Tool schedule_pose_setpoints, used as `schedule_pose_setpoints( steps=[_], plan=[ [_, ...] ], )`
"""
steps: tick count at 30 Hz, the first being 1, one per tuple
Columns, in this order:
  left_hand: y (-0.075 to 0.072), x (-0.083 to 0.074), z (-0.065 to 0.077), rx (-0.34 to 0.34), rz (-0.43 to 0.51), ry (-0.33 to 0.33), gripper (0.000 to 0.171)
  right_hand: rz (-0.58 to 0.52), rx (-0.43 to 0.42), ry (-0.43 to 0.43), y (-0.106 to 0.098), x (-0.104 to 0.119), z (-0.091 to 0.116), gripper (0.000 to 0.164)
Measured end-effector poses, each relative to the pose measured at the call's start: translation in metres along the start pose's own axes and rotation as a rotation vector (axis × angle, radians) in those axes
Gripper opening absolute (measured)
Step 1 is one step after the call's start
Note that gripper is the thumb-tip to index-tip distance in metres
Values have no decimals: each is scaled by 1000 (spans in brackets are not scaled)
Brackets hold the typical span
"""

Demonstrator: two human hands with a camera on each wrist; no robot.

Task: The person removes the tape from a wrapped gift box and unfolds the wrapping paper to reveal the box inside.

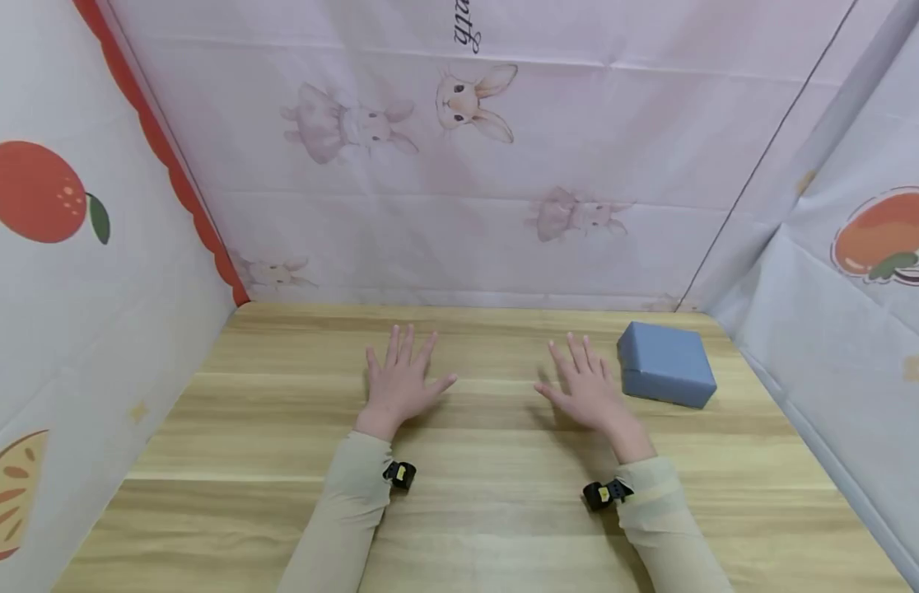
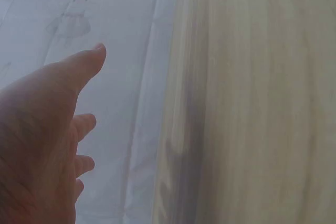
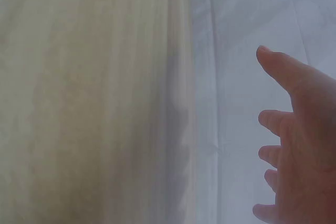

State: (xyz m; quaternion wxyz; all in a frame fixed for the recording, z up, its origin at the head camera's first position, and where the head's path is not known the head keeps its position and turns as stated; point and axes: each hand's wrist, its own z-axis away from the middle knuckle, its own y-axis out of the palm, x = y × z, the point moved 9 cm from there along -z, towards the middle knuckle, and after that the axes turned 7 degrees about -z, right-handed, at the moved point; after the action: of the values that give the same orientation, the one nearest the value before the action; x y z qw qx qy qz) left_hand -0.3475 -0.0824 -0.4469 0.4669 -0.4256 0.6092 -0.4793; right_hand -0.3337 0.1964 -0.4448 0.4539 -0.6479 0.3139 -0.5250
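Observation:
In the head view my left hand (image 1: 399, 385) is held over the left-middle of the wooden table (image 1: 474, 511), palm down with fingers spread. My right hand (image 1: 587, 390) mirrors it on the right side, its fingers also spread. Neither hand holds anything. A blue box (image 1: 665, 365) lies on the table just right of my right hand, apart from the fingers. Both wrist views show the thumb and fingertips of the left hand (image 2: 42, 129) and the right hand (image 3: 307, 140) extended, with their shadows falling on the wood.
A pale cloth printed with rabbits (image 1: 430, 239) hangs behind the table's far edge. Fruit-printed cloths stand along the left side (image 1: 133, 313) and the right side (image 1: 823, 329). Black wrist cameras are strapped over both beige sleeves (image 1: 341, 511).

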Motion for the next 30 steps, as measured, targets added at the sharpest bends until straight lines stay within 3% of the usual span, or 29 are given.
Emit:
schedule_pose_setpoints(
  steps=[7, 13, 21, 30],
  plan=[
    [-3, -11, -3, -15, -17, 21, 83, -15, -28, 12, -16, -5, 1, 83],
    [-5, -34, -1, 2, -54, 63, 84, -24, -77, 36, -36, -16, 6, 83],
    [-10, -80, -10, -25, -35, 138, 83, -94, -138, 93, -73, -51, 20, 85],
    [-4, -145, -28, -19, -54, 257, 82, -146, -238, 169, -99, -104, 47, 83]
  ],
)
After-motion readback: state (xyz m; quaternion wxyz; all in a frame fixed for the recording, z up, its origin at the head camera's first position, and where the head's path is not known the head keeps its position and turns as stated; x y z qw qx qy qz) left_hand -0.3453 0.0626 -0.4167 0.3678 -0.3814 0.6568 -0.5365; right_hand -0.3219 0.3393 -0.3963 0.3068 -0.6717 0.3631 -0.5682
